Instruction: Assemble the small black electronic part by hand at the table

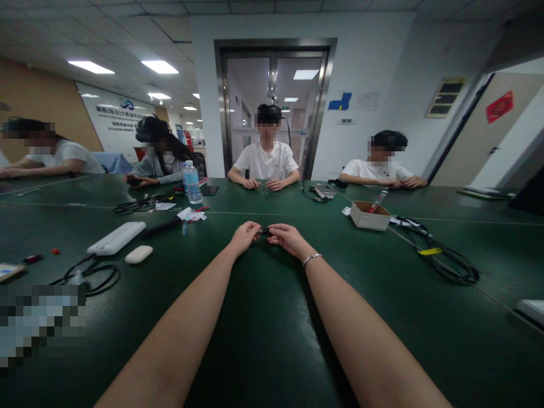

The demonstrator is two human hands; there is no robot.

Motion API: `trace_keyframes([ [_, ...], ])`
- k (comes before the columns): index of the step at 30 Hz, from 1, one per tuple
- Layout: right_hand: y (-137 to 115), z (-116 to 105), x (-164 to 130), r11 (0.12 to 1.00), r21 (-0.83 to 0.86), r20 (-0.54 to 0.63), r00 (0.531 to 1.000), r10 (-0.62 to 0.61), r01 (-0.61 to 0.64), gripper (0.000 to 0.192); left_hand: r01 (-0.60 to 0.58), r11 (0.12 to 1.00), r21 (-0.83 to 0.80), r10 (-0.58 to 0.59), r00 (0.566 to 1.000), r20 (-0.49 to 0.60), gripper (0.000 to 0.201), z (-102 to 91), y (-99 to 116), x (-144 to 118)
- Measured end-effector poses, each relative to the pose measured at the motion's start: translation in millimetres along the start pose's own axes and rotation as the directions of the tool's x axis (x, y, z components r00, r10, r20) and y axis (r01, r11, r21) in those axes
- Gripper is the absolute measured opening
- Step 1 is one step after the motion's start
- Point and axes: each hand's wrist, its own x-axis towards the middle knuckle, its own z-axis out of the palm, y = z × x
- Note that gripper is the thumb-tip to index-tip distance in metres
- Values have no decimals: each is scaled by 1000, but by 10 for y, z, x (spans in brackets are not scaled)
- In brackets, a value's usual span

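- Both of my bare arms stretch out over the dark green table (263,340), close to my eyes, so my hands can meet far out in the middle.
- Between my hands sits 1 small black thing (266,231), just above the table top. It is too little for me to tell what it is.
- My left hand (244,237) pinches 1 end of it with curled fingers, and my right hand (285,237) pinches the other end. With 2 hands on it, it stays put.
- On my right wrist is a thin bracelet (311,259).
- To the left, well apart, lie a long white box (116,238), a white oval thing (138,254) and a black cable (91,277).
- To the right stand a small cardboard box (369,215) and more black cable (446,260).
- Farther off stands a water bottle (192,182).
- At the far side 4 people sit with their own hands on the table.
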Motion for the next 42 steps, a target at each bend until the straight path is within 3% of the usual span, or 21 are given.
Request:
trace_keyframes([
  [22, -20, 8, -11, 1000, 13, 5, 1000, 17, -17, 12, -48, 999, -2, 48, 999, 5, 19, 0, -20, 12],
  [33, -21, 19, -10, 1000, 4, -13, 999, 31, -31, 11, 26, 999, -42, -26, 1000, -8, 20, 2, -11, 13],
  [42, -28, 21, -18, 999, 11, -5, 999, 34, -34, 12, -28, 1000, 2, 28, 999, 26, 17, 7, 3, -5],
])
